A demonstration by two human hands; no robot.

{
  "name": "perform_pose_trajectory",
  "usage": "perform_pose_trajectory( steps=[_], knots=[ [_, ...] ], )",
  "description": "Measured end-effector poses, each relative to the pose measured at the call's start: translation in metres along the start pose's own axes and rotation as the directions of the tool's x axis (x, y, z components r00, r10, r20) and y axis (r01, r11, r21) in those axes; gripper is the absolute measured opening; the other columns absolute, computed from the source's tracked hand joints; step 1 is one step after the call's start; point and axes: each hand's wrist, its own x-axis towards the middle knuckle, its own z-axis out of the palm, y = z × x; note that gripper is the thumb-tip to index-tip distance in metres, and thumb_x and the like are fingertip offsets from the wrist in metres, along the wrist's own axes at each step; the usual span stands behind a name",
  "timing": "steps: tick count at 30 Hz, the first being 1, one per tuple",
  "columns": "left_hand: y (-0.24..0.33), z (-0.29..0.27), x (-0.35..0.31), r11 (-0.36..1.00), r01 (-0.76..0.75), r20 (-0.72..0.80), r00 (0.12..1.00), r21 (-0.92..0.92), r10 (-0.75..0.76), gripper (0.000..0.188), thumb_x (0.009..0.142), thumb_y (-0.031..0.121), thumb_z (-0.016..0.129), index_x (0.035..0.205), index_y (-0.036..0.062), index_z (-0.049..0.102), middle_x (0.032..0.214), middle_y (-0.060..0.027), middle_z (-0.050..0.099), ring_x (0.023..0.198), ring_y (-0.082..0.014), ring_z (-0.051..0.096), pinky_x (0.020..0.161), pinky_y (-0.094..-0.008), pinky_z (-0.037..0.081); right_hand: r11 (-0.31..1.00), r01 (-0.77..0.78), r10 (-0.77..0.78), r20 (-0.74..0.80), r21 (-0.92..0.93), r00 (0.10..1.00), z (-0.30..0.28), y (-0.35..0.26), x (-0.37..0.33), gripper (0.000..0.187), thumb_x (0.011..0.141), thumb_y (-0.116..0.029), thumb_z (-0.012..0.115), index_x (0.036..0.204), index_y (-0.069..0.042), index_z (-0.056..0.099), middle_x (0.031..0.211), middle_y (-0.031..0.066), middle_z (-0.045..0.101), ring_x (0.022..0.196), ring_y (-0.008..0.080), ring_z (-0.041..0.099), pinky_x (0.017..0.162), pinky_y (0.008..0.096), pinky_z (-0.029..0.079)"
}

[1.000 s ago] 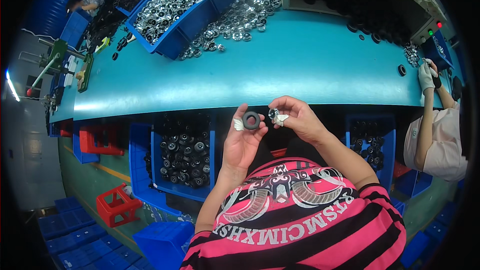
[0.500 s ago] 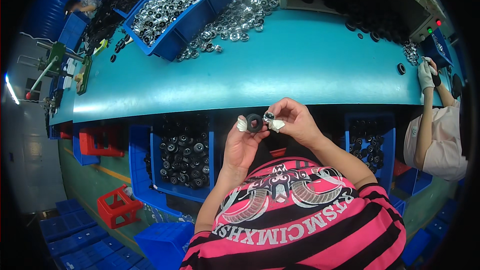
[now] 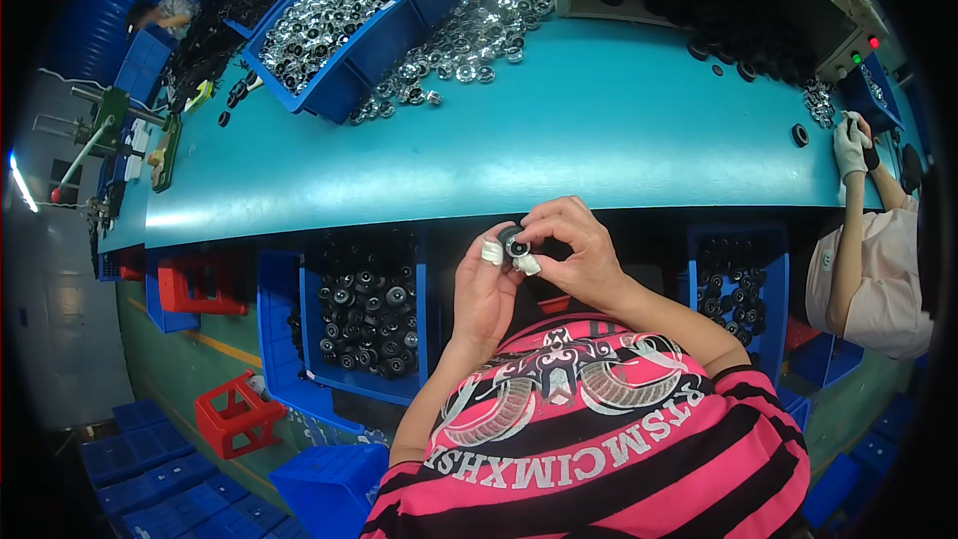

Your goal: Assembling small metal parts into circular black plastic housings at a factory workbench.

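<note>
Black and round, small part (image 3: pixel 515 243) pinched between both hands just below near edge of teal worktable (image 3: pixel 599 130), above lap. Left hand (image 3: pixel 486 284) raised with white-taped fingertip (image 3: pixel 492 253) pressed against part's left side; right hand (image 3: pixel 574 250) curled over top, fingers clenched on it, taped thumb (image 3: pixel 527 265) beneath. Blue crate (image 3: pixel 364 314) of similar black parts under table to left. Heap of shiny metal rings (image 3: pixel 469 35) on far tabletop beside blue bin (image 3: pixel 349 0). Gloved hand (image 3: pixel 850 145) of another person at right edge.
</note>
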Motion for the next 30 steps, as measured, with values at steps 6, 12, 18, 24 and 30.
perform_pose_trajectory(
  steps=[6,12,18,24,30],
  knots=[
    [-0.004,0.007,0.003,0.981,-0.096,-0.009,0.995,0.168,0.099,0.037,0.105,0.019,0.065,0.136,0.0005,0.055,0.113,-0.0097,0.068,0.104,-0.0167,0.067,0.091,-0.0292,0.053,0.944,-0.178,0.166,0.069,0.276,0.984,0.006,0.000,-0.005,0.039,0.077,-0.003,0.084,0.114,-0.008,0.072,0.117,0.0076,0.065,0.103,0.0189,0.063,0.090,0.0328,0.053],
    [0.000,0.000,0.003,0.984,-0.142,0.015,0.990,0.110,0.141,0.030,0.106,0.021,0.064,0.130,0.0049,0.055,0.100,-0.0076,0.064,0.085,-0.0134,0.060,0.074,-0.0273,0.050,0.949,-0.288,0.252,0.235,0.132,0.939,-0.009,-0.001,-0.003,0.047,0.086,-0.011,0.080,0.130,-0.006,0.067,0.119,0.0087,0.064,0.104,0.0187,0.064,0.092,0.0326,0.054],
    [-0.005,-0.009,0.005,0.978,-0.136,-0.001,0.990,0.156,0.138,0.030,0.107,0.023,0.062,0.131,0.0064,0.054,0.098,-0.0058,0.064,0.084,-0.0112,0.060,0.069,-0.0254,0.049,0.998,-0.008,0.014,0.099,-0.058,0.995,0.005,-0.007,-0.007,0.038,0.083,-0.012,0.080,0.119,-0.004,0.073,0.106,0.0112,0.068,0.096,0.0273,0.068,0.082,0.0382,0.056],
    [-0.006,0.003,0.005,0.963,-0.124,0.015,0.992,0.237,0.124,0.037,0.109,0.026,0.059,0.139,0.0053,0.051,0.106,-0.0040,0.062,0.089,-0.0131,0.062,0.077,-0.0296,0.053,0.993,-0.029,0.033,0.033,-0.114,0.999,0.004,-0.002,-0.004,0.031,0.079,-0.010,0.078,0.110,-0.004,0.075,0.101,0.0110,0.068,0.093,0.0312,0.067,0.080,0.0410,0.056],
    [-0.004,0.008,0.007,0.917,-0.178,0.031,0.983,0.358,0.179,0.038,0.109,0.024,0.059,0.140,0.0039,0.051,0.103,-0.0044,0.064,0.083,-0.0112,0.062,0.069,-0.0265,0.052,0.989,-0.146,0.146,-0.010,0.030,0.989,0.007,-0.002,-0.004,0.024,0.080,-0.007,0.078,0.103,-0.004,0.075,0.096,0.0092,0.069,0.082,0.0247,0.070,0.071,0.0357,0.057]
  ],
)
